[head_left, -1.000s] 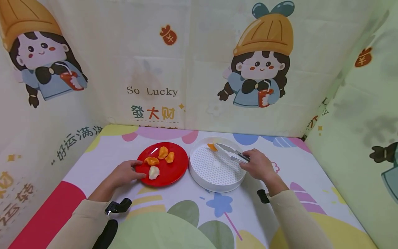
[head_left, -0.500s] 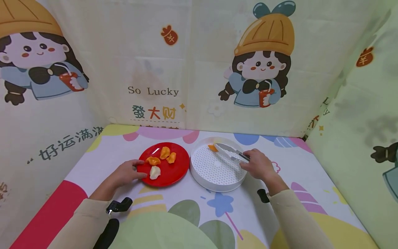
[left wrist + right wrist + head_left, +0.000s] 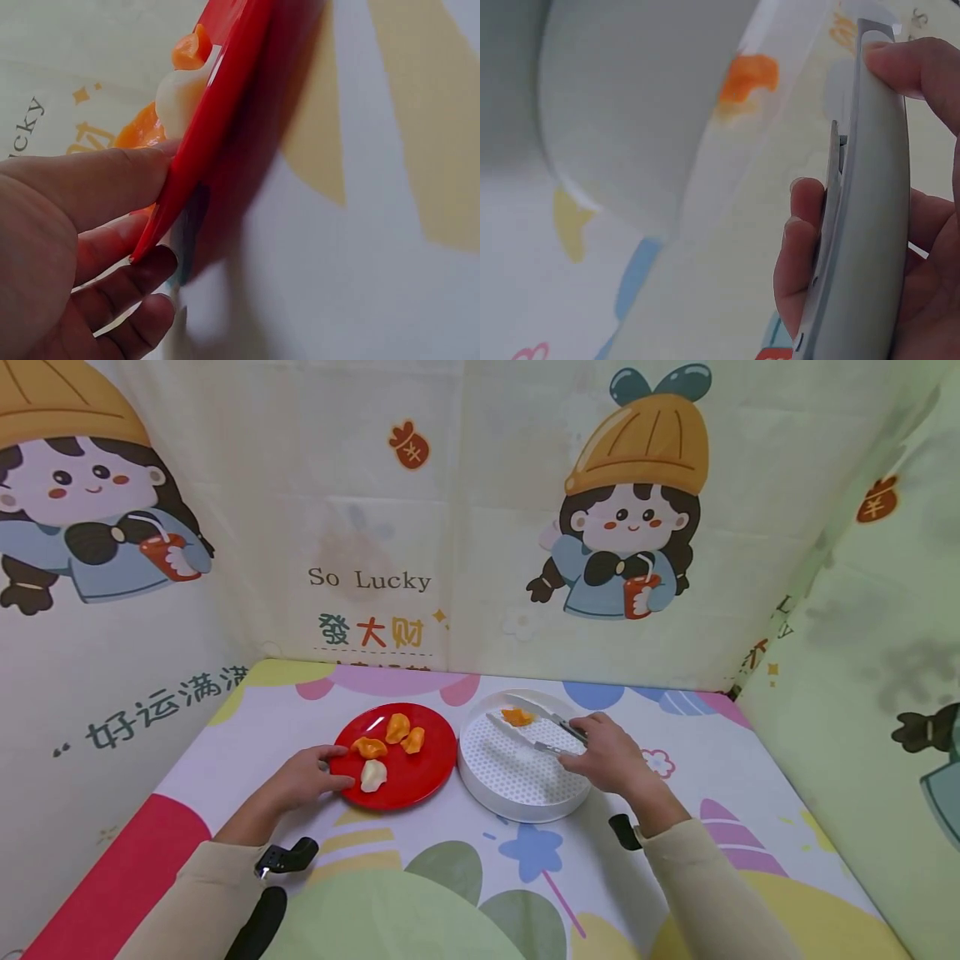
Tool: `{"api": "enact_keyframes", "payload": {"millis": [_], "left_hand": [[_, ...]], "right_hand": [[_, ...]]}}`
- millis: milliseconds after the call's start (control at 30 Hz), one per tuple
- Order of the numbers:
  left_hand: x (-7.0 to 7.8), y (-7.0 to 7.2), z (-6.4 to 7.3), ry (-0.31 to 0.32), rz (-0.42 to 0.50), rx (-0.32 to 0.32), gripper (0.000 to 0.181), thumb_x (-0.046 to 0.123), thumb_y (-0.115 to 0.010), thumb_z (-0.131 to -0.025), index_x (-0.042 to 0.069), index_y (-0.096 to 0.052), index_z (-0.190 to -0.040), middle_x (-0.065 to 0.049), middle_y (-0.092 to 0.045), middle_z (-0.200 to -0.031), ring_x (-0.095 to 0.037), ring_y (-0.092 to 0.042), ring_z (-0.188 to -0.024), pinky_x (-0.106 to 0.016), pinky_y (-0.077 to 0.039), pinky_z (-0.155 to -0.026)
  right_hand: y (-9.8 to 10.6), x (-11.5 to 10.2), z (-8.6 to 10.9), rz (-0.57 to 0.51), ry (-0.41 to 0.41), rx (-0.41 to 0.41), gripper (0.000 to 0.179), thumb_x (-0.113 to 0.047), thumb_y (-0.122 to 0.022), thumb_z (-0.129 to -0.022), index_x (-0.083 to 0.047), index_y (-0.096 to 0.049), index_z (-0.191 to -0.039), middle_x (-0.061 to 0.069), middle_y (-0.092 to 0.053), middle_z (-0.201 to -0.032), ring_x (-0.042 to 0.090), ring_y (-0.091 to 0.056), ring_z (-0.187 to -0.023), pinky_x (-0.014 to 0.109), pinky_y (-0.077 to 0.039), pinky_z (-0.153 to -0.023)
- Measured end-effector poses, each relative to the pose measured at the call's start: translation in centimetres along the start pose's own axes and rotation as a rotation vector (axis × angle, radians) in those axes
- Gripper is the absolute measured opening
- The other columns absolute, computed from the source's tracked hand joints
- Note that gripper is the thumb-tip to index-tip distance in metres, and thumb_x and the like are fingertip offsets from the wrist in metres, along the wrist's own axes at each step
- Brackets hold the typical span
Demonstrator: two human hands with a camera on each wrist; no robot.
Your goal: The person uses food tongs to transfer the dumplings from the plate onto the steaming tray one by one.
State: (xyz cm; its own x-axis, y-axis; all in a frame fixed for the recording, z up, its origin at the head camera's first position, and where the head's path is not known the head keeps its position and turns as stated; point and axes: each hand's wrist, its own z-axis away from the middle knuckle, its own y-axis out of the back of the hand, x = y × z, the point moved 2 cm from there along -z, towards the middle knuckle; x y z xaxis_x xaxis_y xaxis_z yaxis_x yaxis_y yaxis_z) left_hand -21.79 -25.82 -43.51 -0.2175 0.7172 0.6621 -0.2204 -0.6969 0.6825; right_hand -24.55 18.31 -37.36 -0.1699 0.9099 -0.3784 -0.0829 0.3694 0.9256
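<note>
My left hand point(image 3: 300, 775) grips the left rim of a red plate point(image 3: 423, 777), thumb on top and fingers beneath; the left wrist view shows the plate edge tilted by the camera. On it lie three orange dumplings point(image 3: 398, 727) and one white dumpling point(image 3: 372, 775). My right hand point(image 3: 611, 756) holds a pair of tongs point(image 3: 866, 202). Their arms are spread over a white round steamer tray point(image 3: 517, 814) with a perforated base. Another orange dumpling point(image 3: 517, 717) lies near the tray's back wall, between the spread tong arms and apart from them.
Plate and tray stand side by side on a patterned tablecloth point(image 3: 360, 902), their rims nearly touching. Printed cloth walls point(image 3: 480, 527) enclose the back and both sides. Black straps point(image 3: 288, 857) with devices sit at both wrists.
The tongs have opened and let go of the orange dumpling, which now rests in the tray. My right hand has shifted slightly left. The left hand keeps its hold on the plate.
</note>
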Motion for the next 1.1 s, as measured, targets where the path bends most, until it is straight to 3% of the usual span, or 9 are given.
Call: {"api": "enact_keyframes", "payload": {"millis": [367,633,1100], "left_hand": [[-0.3,-0.1,-0.2,-0.007,0.011,0.012,0.072,0.022,-0.08,-0.084,-0.002,-0.048,-0.143,-0.034,-0.046,-0.135,-0.047,-0.044,-0.119,-0.041,-0.06,-0.076],[-0.7,-0.3,-0.4,-0.002,0.018,0.016,0.072,0.023,-0.079,-0.084,-0.002,-0.048,-0.144,-0.034,-0.046,-0.134,-0.046,-0.044,-0.119,-0.04,-0.059,-0.076],[-0.6,-0.3,-0.1,-0.006,0.03,0.018,0.071,0.023,-0.078,-0.085,-0.003,-0.048,-0.144,-0.034,-0.048,-0.132,-0.046,-0.045,-0.117,-0.04,-0.059,-0.076]], "right_hand": [[-1.6,-5.0,-0.3,-0.008,0.135,-0.033,0.063,-0.032,-0.078,-0.081,-0.003,-0.06,-0.135,0.016,-0.055,-0.13,0.03,-0.056,-0.109,0.05,-0.051,-0.094],[-2.8,-7.6,-0.8,0.003,0.122,-0.095,0.062,-0.034,-0.081,-0.08,-0.009,-0.062,-0.133,0.01,-0.056,-0.124,0.024,-0.056,-0.104,0.044,-0.054,-0.088],[-4.0,-10.4,-1.5,0.023,0.151,-0.133,0.064,-0.03,-0.087,-0.074,-0.009,-0.065,-0.13,0.01,-0.057,-0.125,0.023,-0.054,-0.106,0.039,-0.059,-0.073]]}}
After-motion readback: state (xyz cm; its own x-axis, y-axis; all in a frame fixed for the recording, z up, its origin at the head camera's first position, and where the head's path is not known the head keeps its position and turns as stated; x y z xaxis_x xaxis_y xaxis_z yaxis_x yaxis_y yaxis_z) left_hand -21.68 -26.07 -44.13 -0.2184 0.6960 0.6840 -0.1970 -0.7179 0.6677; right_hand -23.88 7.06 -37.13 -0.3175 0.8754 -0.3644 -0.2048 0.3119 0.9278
